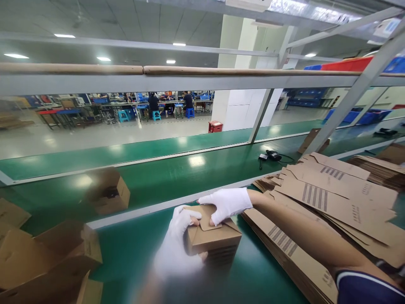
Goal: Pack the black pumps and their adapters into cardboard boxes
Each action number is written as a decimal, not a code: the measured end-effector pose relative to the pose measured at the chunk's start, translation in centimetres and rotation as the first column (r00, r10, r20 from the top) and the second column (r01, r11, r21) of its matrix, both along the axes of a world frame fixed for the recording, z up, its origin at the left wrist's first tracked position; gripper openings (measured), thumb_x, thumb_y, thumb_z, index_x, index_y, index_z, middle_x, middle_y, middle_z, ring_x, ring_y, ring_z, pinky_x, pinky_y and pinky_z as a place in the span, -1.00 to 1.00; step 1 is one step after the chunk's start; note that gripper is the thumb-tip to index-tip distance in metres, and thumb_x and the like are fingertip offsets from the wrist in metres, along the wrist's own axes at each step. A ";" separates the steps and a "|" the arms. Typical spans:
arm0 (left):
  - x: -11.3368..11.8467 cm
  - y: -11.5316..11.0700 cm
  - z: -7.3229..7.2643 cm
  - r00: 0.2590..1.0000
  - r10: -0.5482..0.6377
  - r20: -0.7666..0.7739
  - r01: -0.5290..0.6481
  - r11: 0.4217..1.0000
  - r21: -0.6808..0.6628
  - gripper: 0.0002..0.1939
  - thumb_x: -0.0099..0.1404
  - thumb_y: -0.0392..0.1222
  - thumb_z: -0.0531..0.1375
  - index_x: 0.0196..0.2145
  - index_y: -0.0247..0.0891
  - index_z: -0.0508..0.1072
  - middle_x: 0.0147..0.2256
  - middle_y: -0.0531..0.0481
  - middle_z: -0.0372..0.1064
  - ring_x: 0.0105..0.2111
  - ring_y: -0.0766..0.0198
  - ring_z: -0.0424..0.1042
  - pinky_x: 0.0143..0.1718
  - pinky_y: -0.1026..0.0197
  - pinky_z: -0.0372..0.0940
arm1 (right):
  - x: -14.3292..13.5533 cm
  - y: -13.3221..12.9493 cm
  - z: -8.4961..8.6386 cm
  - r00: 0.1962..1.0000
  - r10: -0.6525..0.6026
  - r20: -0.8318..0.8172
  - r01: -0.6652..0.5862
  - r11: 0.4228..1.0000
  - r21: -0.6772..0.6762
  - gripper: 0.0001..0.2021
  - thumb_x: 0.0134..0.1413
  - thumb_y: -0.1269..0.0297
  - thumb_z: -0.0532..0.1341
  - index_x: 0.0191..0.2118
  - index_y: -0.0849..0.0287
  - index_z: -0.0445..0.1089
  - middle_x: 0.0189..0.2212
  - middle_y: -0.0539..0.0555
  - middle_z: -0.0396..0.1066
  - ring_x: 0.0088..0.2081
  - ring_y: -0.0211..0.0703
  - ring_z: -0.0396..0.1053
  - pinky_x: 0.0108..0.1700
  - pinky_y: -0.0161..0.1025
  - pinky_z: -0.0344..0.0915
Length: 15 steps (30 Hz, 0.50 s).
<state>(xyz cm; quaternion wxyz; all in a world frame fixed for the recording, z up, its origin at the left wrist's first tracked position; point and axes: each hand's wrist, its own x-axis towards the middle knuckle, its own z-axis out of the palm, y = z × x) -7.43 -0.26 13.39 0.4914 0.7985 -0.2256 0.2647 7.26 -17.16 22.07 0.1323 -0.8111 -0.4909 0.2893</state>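
Head view: left hand (179,240) and right hand (226,204) grip the upright box (212,236), flaps up, long axis left-right.

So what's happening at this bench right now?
A person in white gloves holds a small cardboard box on the green bench. The left hand grips its near left side; the right hand presses the top flaps. Flat carton blanks are stacked to the right, made-up boxes lie at left, and another box sits on the conveyor.
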 end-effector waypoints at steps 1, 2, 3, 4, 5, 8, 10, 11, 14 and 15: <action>-0.1 0.0 0.0 1.000 -0.007 0.004 0.007 1.000 -0.007 -0.53 -0.01 -0.04 0.28 -0.16 -0.11 0.22 -0.18 -0.09 0.27 -0.12 -0.02 0.24 -0.14 -0.07 0.23 | -0.5 0.5 0.2 0.997 0.032 0.069 -0.028 0.998 -0.055 -0.29 -0.16 0.00 0.31 0.16 0.13 0.24 -0.08 0.16 0.42 -0.17 0.08 0.42 -0.22 -0.13 0.35; -0.2 -0.1 0.1 1.000 -0.011 0.008 0.011 1.000 -0.020 -0.53 -0.01 -0.05 0.28 -0.14 -0.10 0.22 -0.18 -0.09 0.26 -0.12 -0.02 0.24 -0.15 -0.07 0.23 | -1.1 1.0 0.3 0.992 0.063 0.106 -0.054 0.995 -0.085 -0.30 -0.17 -0.01 0.32 0.15 0.11 0.26 -0.14 0.13 0.44 -0.25 0.04 0.43 -0.32 -0.19 0.33; -0.3 -0.1 0.1 1.000 -0.012 0.015 0.013 0.999 -0.036 -0.52 -0.01 -0.05 0.28 -0.13 -0.10 0.22 -0.17 -0.09 0.25 -0.13 -0.01 0.24 -0.15 -0.06 0.23 | -1.5 1.4 0.3 0.988 0.081 0.129 -0.069 0.993 -0.094 -0.32 -0.18 -0.01 0.31 0.12 0.10 0.28 -0.21 0.10 0.46 -0.31 0.00 0.43 -0.40 -0.23 0.30; -0.4 -0.1 0.1 1.000 -0.011 0.022 0.012 0.998 -0.055 -0.51 -0.01 -0.06 0.28 -0.12 -0.10 0.23 -0.17 -0.10 0.24 -0.13 -0.01 0.24 -0.14 -0.06 0.24 | -2.0 1.7 0.2 0.984 0.084 0.160 -0.070 0.993 -0.095 -0.34 -0.19 -0.02 0.31 0.09 0.09 0.30 -0.27 0.08 0.46 -0.36 -0.03 0.42 -0.47 -0.26 0.25; -0.4 -0.1 0.1 1.000 -0.010 0.028 0.012 0.997 -0.074 -0.50 0.00 -0.06 0.28 -0.10 -0.11 0.23 -0.16 -0.11 0.22 -0.12 -0.01 0.24 -0.14 -0.06 0.24 | -2.4 2.0 0.0 0.976 0.075 0.203 -0.056 0.994 -0.095 -0.36 -0.19 -0.02 0.31 0.07 0.10 0.31 -0.33 0.06 0.46 -0.42 -0.04 0.41 -0.53 -0.28 0.19; -0.4 -0.2 0.2 1.000 -0.012 0.022 0.014 0.995 -0.097 -0.51 0.02 -0.08 0.26 -0.08 -0.12 0.25 -0.16 -0.11 0.19 -0.10 0.00 0.23 -0.11 -0.04 0.22 | -3.3 2.4 -0.8 0.931 0.023 0.364 0.009 0.996 -0.086 -0.44 -0.15 0.04 0.27 0.02 0.11 0.29 -0.45 0.04 0.43 -0.52 -0.01 0.37 -0.63 -0.30 0.04; -0.5 -0.2 0.3 1.000 -0.018 0.016 0.020 0.994 -0.106 -0.50 0.03 -0.09 0.26 -0.05 -0.12 0.25 -0.14 -0.11 0.19 -0.08 0.00 0.22 -0.09 -0.04 0.20 | -3.3 2.4 -1.0 0.911 0.020 0.412 0.004 0.998 -0.057 -0.50 -0.12 0.09 0.25 0.00 0.10 0.28 -0.44 0.04 0.44 -0.51 0.02 0.38 -0.63 -0.29 0.03; -0.5 -0.1 0.3 1.000 -0.026 0.008 0.027 0.993 -0.111 -0.48 0.03 -0.09 0.26 -0.03 -0.12 0.25 -0.12 -0.11 0.18 -0.06 -0.01 0.22 -0.06 -0.04 0.19 | -3.2 2.3 -0.9 0.912 0.023 0.409 -0.008 0.999 -0.039 -0.53 -0.11 0.10 0.25 -0.02 0.09 0.29 -0.42 0.04 0.45 -0.48 0.03 0.40 -0.61 -0.28 0.06; -0.7 0.7 0.4 0.998 -0.004 -0.071 -0.009 0.981 -0.195 -0.38 0.03 -0.06 0.27 0.05 -0.11 0.22 0.01 -0.12 0.13 0.02 -0.03 0.20 0.02 -0.01 0.16 | -2.6 1.7 0.2 0.896 -0.069 0.439 0.002 0.989 0.151 -0.61 0.01 0.16 0.23 -0.01 0.11 0.31 -0.27 0.05 0.47 -0.30 0.04 0.43 -0.40 -0.21 0.26; -0.8 1.3 0.3 0.994 0.031 -0.107 -0.057 0.967 -0.250 -0.37 0.03 -0.04 0.27 0.07 -0.12 0.22 0.04 -0.11 0.11 0.03 -0.03 0.19 0.03 0.01 0.16 | -2.6 1.4 0.7 0.865 -0.137 0.483 0.004 0.964 0.267 -0.63 0.07 0.20 0.20 0.01 0.13 0.29 -0.20 0.08 0.45 -0.22 0.03 0.42 -0.28 -0.17 0.30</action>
